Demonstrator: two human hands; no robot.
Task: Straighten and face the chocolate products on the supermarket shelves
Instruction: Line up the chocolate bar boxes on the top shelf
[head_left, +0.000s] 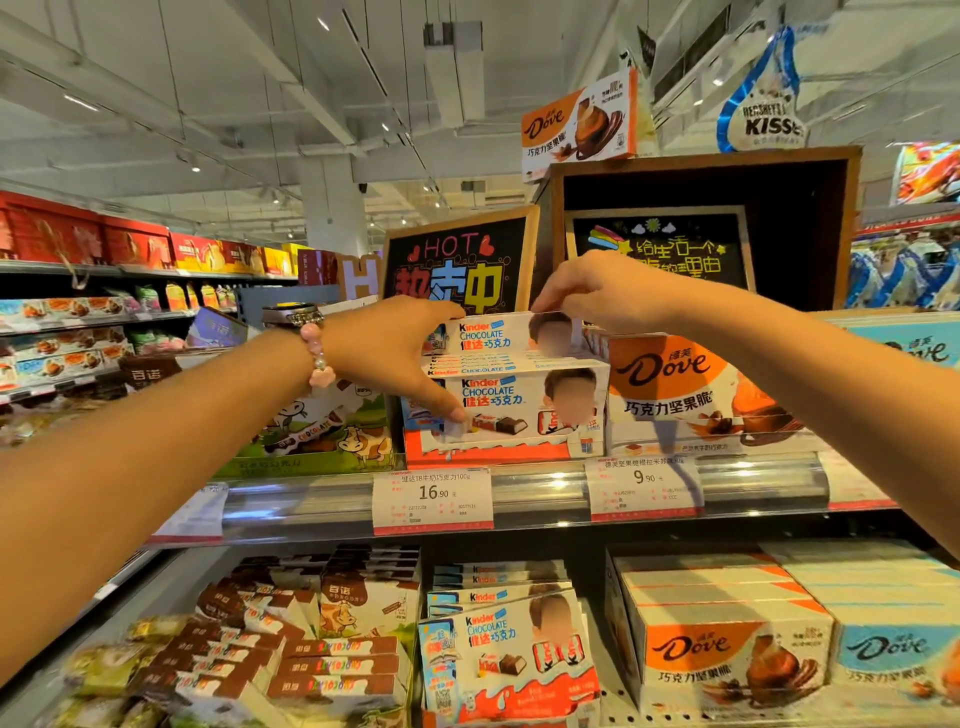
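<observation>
**Both hands on the chocolate boxes, upper shelf**

The left hand (400, 358) was spread wide against the left end of a stack of white chocolate boxes (524, 400) on the upper shelf (540, 491), fingers at the top box (506, 336) and thumb pressed low on the front of the bottom one. A pink bead bracelet (318, 358) sat on that wrist. The right hand (597, 293) pinched the upper right edge of the top box, fingertips closed on it. The top box stood a little farther back than those beneath. Just right of the stack stood an orange box (691, 395), touching or nearly so; to the left, a green cow carton (332, 436). A price tag (432, 500) hung on the shelf rail below the stack. More chocolate boxes (511, 649) stood on the lower shelf.
</observation>
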